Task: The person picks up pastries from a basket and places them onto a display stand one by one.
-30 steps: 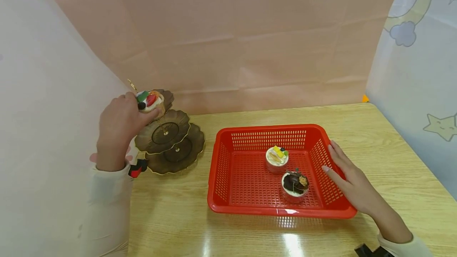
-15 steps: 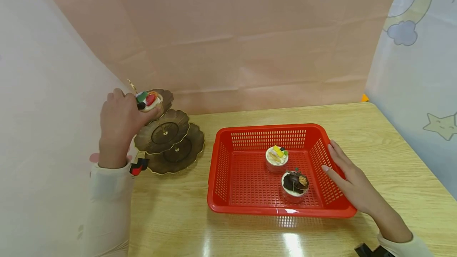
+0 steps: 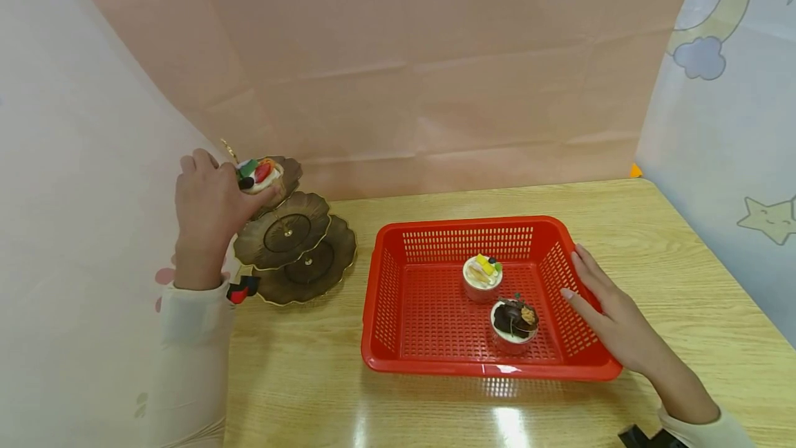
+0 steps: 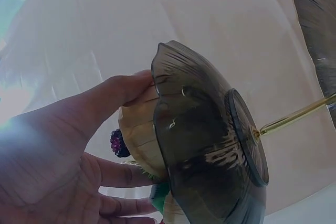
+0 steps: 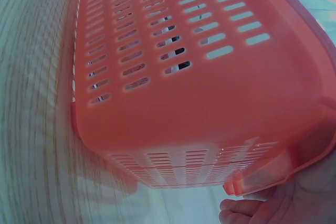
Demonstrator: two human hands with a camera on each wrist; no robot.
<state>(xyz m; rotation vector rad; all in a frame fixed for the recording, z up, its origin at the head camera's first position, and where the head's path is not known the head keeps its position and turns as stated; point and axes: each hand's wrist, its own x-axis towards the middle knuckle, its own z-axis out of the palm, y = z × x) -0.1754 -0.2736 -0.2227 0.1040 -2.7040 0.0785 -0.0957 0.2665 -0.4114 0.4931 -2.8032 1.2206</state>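
Observation:
My left hand (image 3: pixel 208 199) pinches a fruit tart (image 3: pixel 264 175) at the top tier of a smoky-brown three-tier cake stand (image 3: pixel 311 272). Strawberry, a green piece and dark berries top the tart. In the left wrist view, thumb and fingers lie around the pale tart shell (image 4: pixel 144 135), which is against the top plate (image 4: pixel 205 129); a second pale piece is partly hidden below. My right hand (image 3: pixel 612 316) holds the right rim of a red plastic basket (image 3: pixel 429 367), thumb inside. Inside stand a yellow-topped dessert cup (image 3: pixel 482 275) and a chocolate-topped dessert cup (image 3: pixel 513 323).
The basket sits on a wood-grain table (image 3: pixel 298 379), right of the stand. A patterned white cloth (image 3: pixel 93 227) hangs close beside my left arm. A pinkish-brown sheet (image 3: pixel 423 75) closes off the back.
The left hand shifts very slightly at the top tier, some of its fingers lifting, while the tart drops a little. The right hand and the basket stay put.

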